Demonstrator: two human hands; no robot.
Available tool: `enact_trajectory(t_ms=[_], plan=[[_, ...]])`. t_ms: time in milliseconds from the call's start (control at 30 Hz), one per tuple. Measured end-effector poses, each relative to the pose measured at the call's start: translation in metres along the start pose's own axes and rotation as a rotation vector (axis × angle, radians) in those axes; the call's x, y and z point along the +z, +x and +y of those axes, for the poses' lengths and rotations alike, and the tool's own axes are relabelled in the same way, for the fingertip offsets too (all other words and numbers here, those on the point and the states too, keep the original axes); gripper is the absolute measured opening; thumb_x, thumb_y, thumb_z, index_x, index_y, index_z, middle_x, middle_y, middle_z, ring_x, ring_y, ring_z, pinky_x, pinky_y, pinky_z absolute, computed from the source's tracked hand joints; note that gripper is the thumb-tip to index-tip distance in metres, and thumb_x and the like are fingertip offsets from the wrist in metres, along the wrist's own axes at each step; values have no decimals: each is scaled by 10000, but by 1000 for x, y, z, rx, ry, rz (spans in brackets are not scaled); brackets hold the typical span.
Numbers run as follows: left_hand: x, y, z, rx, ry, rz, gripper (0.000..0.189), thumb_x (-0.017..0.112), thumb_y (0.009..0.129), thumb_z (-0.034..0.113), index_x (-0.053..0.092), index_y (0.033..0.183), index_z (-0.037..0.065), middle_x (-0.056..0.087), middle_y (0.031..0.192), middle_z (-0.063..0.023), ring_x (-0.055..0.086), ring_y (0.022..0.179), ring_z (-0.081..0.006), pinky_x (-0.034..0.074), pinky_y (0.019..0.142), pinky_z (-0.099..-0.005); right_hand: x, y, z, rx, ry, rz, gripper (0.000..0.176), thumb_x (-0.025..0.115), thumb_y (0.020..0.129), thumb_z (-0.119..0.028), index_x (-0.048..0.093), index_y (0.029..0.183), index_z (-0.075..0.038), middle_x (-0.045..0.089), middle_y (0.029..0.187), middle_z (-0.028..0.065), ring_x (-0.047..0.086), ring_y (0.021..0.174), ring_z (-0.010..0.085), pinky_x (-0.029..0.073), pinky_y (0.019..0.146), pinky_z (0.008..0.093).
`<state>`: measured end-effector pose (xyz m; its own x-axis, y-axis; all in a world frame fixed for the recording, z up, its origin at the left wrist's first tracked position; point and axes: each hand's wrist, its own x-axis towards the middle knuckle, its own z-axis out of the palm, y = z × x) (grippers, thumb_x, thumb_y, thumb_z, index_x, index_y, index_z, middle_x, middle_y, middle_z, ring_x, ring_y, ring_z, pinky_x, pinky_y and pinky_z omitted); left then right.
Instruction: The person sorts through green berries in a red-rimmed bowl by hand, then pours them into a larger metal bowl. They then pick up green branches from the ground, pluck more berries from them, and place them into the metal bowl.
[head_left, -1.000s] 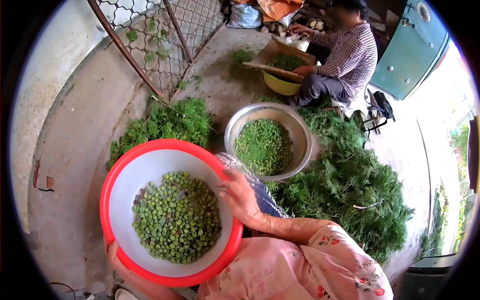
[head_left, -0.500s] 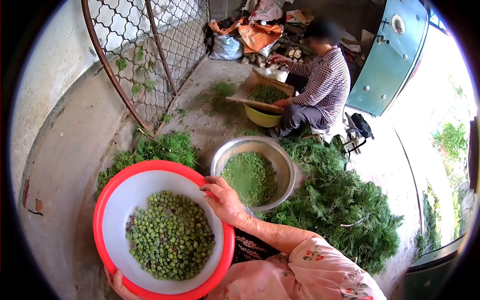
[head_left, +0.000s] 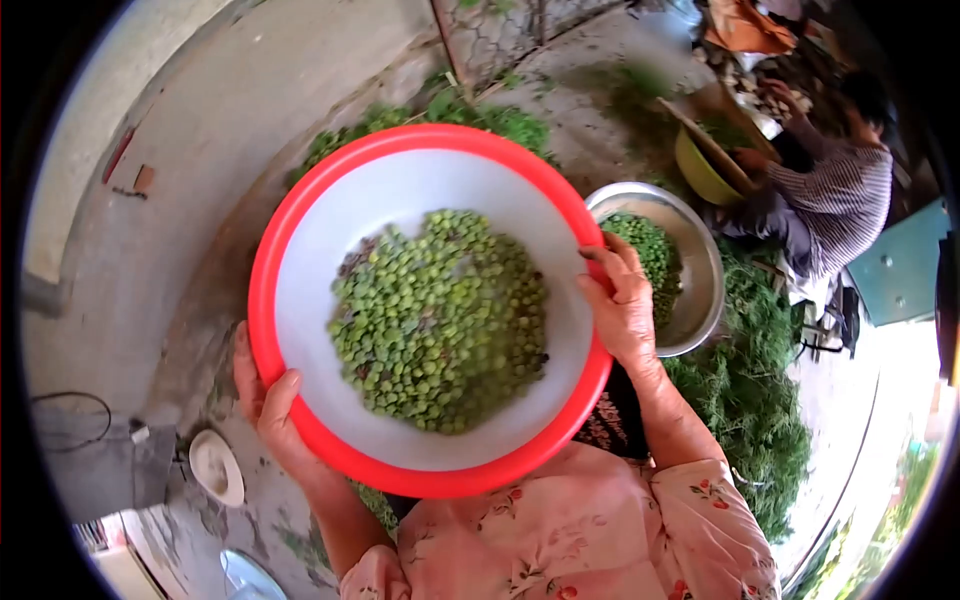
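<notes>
A white basin with a red rim (head_left: 430,482) is held up in front of me, with many small green round fruits (head_left: 430,310) spread over its bottom. My left hand (head_left: 275,410) grips the rim at the lower left, thumb on top. On the right side, my right hand (head_left: 625,305) is closed on the rim. Just beyond that hand, a metal basin (head_left: 700,250) stands on the ground with more green fruits (head_left: 645,250) in it, partly hidden by the red-rimmed basin.
At the upper right a person (head_left: 835,190) sits beside a yellow-green basin (head_left: 700,170) and a woven tray (head_left: 715,150). Green cut branches (head_left: 745,380) lie on the right. A white bowl (head_left: 215,467) is at the lower left.
The red-rimmed basin has moved up and right in view, and my left hand shows more. The view has turned left, so the person and the metal basin appear farther right.
</notes>
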<state>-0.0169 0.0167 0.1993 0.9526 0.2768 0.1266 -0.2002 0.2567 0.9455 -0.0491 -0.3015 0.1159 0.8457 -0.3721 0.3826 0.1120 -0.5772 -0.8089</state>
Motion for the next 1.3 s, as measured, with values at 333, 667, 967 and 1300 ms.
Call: enact_trajectory(t_ms=[333, 667, 967, 1300], plan=[[-15, 15, 11, 194, 452, -33, 475, 604, 854, 74, 480, 1294, -54, 521, 1295, -160, 491, 1188, -239, 376, 1006, -359, 5, 3, 6, 5, -59, -45, 335, 651, 762, 47, 628, 1087, -30, 487, 1291, 201, 527, 1166, 316, 458, 955, 341], [71, 119, 17, 358, 1153, -555, 371, 600, 847, 121, 574, 1196, -3, 581, 1228, -130, 542, 1123, -259, 406, 968, -358, 7, 5, 4, -50, -125, -70, 299, 632, 784, 62, 627, 1074, -9, 474, 1314, 206, 525, 1172, 322, 457, 953, 351], [72, 107, -19, 589, 1519, -384, 495, 643, 828, 135, 515, 1305, 120, 521, 1321, -97, 462, 1223, -296, 360, 1005, -437, 3, 11, -15, -407, -704, -136, 317, 666, 748, -10, 630, 1062, -21, 451, 1314, 227, 501, 1164, 351, 467, 929, 406], [70, 108, -24, 662, 1511, -342, 522, 645, 811, 122, 508, 1315, 123, 526, 1304, -105, 492, 1163, -301, 373, 973, -438, 90, 1, -70, -742, -135, -1138, 409, 601, 701, -6, 575, 1107, -49, 518, 938, 113, 542, 860, 275, 484, 715, 359]])
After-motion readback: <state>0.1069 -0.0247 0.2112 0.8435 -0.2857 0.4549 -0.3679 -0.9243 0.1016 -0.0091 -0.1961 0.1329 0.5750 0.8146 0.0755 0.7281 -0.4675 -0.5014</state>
